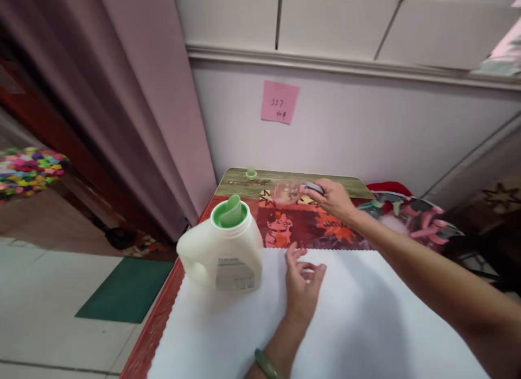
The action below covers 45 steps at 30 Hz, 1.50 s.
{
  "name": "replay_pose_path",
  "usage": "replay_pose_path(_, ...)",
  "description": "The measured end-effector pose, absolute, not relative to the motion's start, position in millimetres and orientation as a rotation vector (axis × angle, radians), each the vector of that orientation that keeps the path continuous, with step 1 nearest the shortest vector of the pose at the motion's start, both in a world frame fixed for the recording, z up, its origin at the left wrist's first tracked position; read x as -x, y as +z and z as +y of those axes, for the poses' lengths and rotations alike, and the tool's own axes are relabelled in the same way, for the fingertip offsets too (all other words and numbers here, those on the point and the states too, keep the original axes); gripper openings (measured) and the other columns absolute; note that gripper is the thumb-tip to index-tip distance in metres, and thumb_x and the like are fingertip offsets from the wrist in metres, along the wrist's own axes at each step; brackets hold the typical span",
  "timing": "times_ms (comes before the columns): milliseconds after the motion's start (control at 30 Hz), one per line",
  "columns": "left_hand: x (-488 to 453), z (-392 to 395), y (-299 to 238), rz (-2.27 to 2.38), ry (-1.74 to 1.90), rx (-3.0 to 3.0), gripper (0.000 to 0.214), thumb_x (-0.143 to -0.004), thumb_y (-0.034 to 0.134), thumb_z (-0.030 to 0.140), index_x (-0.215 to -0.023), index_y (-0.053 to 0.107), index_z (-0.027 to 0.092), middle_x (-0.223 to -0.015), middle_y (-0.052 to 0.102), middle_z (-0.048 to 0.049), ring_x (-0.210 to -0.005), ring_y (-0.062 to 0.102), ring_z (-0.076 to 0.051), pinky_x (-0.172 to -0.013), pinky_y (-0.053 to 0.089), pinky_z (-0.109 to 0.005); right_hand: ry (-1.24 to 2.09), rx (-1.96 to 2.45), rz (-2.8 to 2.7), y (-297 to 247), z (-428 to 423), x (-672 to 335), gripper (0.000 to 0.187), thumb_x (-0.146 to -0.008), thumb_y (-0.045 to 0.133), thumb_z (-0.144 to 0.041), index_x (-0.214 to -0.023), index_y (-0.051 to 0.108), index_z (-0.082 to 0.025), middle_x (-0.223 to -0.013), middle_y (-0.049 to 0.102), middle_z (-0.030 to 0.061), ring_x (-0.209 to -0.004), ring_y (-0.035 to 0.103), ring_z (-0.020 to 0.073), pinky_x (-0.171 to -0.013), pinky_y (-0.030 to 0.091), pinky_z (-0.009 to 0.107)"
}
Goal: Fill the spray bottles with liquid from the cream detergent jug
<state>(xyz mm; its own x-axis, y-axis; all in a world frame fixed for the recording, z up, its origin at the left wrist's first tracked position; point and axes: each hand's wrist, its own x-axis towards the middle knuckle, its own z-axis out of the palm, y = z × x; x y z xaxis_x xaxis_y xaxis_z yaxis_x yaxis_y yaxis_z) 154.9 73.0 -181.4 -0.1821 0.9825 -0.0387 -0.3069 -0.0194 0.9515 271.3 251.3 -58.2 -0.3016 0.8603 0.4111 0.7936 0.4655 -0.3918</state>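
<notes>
A white detergent jug (222,251) with a green pour spout stands open on a white cloth (358,324) on the table. Its small green cap (251,172) lies at the table's far edge. My left hand (303,284) rests on the cloth just right of the jug, fingers loosely curled and holding nothing. My right hand (331,197) reaches to the far side and grips a clear plastic cup (286,191), tipped on its side above the patterned red tablecloth (305,227). A dark object shows at my right fingertips.
A pink sticky note (279,101) hangs on the white wall behind the table. A mauve curtain (134,96) hangs at left, a green mat (126,289) lies on the tiled floor. Colourful clutter (411,216) sits to the table's right.
</notes>
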Motion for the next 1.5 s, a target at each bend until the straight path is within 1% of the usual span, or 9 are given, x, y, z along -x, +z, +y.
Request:
replay_pose_path(133, -156.3, 71.5, -165.2, 0.921, 1.532, -0.568, 0.095, -0.074, 0.079, 0.045, -0.148, 0.021, 0.035, -0.141, 0.040, -0.0150, -0.109, 0.060, -0.025, -0.078, 0.060, -0.045, 0.509, 1.563, -2.225, 5.2, 176.0, -319.8, 0.054, -0.077, 0.066, -0.071, -0.069, 0.072, -0.018, -0.053, 0.058, -0.0015, -0.051, 0.046, 0.0123, -0.051, 0.029, 0.026)
replay_pose_path(300, -169.6, 47.2, -132.4, 0.565, 1.280, -0.534, 0.075, -0.070, 0.083, 0.047, -0.134, 0.049, 0.028, -0.135, 0.055, -0.0141, -0.121, 0.058, -0.034, -0.083, 0.059, -0.049, 0.780, 1.586, -2.136, 44.6, 122.9, -352.6, 0.049, -0.068, 0.078, -0.065, -0.061, 0.070, -0.018, -0.049, 0.058, -0.0018, -0.045, 0.044, 0.0101, -0.046, 0.029, 0.025)
replay_pose_path(500, -172.1, 11.7, -106.3, 0.532, 1.300, -0.169, 0.058, -0.070, 0.085, 0.044, -0.116, 0.060, 0.020, -0.115, 0.068, -0.0137, -0.103, 0.071, -0.030, -0.076, 0.059, -0.036, 1.150, 0.973, -1.315, 5.8, 88.7, -365.2, 0.034, -0.082, 0.069, -0.051, -0.107, 0.069, -0.027, -0.109, 0.075, 0.0056, -0.086, 0.071, 0.0204, -0.077, 0.056, 0.036)
replay_pose_path(767, -158.9, -18.2, -96.8, 0.585, 1.031, -0.183, 0.065, -0.086, 0.056, 0.069, -0.111, 0.062, 0.009, -0.088, 0.073, -0.0163, -0.067, 0.072, -0.021, -0.060, 0.058, -0.029, 1.460, 0.671, -1.158, -83.2, 39.1, -303.5, 0.058, -0.072, 0.085, -0.043, -0.124, 0.063, -0.028, -0.132, 0.068, 0.0078, -0.123, 0.063, 0.0279, -0.108, 0.045, 0.046)
replay_pose_path(900, -157.0, -27.8, -108.0, 0.583, 0.704, -0.248, 0.087, -0.078, 0.042, 0.086, -0.104, 0.063, 0.006, -0.077, 0.071, -0.0159, -0.052, 0.066, -0.021, -0.044, 0.051, -0.029, 1.570, 0.598, -1.100, -75.4, 40.1, -298.8, 0.038, -0.077, 0.078, -0.055, -0.099, 0.070, -0.024, -0.108, 0.077, 0.0072, -0.103, 0.071, 0.0260, -0.098, 0.050, 0.042)
replay_pose_path(1000, -161.1, -33.9, -115.8, 0.709, 0.843, -0.371, 0.098, -0.074, 0.036, 0.092, -0.117, 0.059, 0.007, -0.091, 0.070, -0.0186, -0.067, 0.070, -0.026, -0.055, 0.059, -0.040, 1.564, 0.666, -1.057, -69.8, 41.1, -301.7, 0.032, -0.078, 0.078, -0.051, -0.073, 0.066, -0.022, -0.083, 0.077, 0.0039, -0.085, 0.071, 0.0221, -0.081, 0.053, 0.036)
replay_pose_path(1200, -165.2, -28.6, -130.1, 1.227, 1.732, -1.600, 0.100, -0.059, 0.091, 0.048, -0.142, 0.037, 0.028, -0.153, 0.039, -0.0206, -0.141, 0.041, -0.040, -0.106, 0.044, -0.062, 1.328, 0.791, -0.541, -59.7, 34.9, -289.7, 0.037, -0.069, 0.085, -0.051, -0.069, 0.063, -0.022, -0.072, 0.074, 0.0000, -0.070, 0.067, 0.0166, -0.072, 0.052, 0.030)
replay_pose_path(1333, -158.0, -23.9, -131.6, 1.221, 1.793, -2.007, 0.044, -0.076, 0.080, 0.022, -0.114, 0.061, 0.029, -0.141, 0.054, -0.0146, -0.141, 0.043, -0.036, -0.115, 0.030, -0.065, 1.362, 0.795, -0.403, -55.1, 24.7, -286.4, 0.043, -0.072, 0.082, -0.054, -0.061, 0.054, -0.024, -0.073, 0.075, 0.0015, -0.077, 0.070, 0.0208, -0.076, 0.054, 0.034)
replay_pose_path(1500, -156.6, -35.8, -117.4, 1.098, 1.655, -1.523, 0.067, -0.058, 0.091, 0.024, -0.118, 0.061, 0.028, -0.137, 0.057, -0.0150, -0.133, 0.049, -0.037, -0.115, 0.033, -0.055, 1.385, 0.853, -0.636, -54.0, 13.4, -301.7, 0.047, -0.073, 0.080, -0.052, -0.055, 0.046, -0.025, -0.079, 0.077, 0.0053, -0.086, 0.070, 0.0267, -0.080, 0.052, 0.039)
